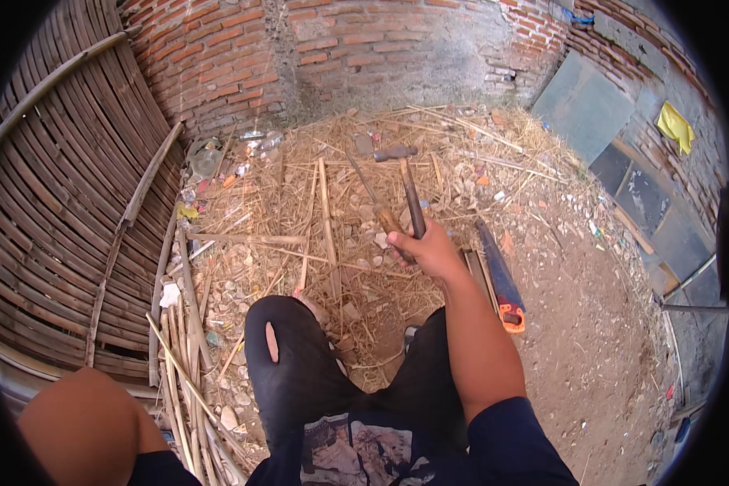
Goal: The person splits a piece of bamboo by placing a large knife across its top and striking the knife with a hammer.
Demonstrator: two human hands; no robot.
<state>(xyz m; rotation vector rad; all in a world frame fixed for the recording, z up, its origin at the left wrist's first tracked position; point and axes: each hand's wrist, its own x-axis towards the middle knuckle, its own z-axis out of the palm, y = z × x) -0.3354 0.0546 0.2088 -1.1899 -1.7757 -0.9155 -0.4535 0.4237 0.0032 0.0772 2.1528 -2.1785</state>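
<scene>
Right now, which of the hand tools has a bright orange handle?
The long, blue-bladed saw, lying on the ground. The dark-handled hammer and slim, brown-handled tool, both held in the right hand, lack that colour.

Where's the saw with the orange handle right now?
In the head view, the saw lies on the ground right of centre, just right of the right forearm.

Left: slat fence (65,202); poles (188,377) between it and the legs (287,373) | Centre: hammer (411,194), right of a second tool (387,219) — both in the right hand (431,251), above straw (300,202) | Right: saw (500,271) on the ground (591,340) | Behind: brick wall (356,49).
</scene>
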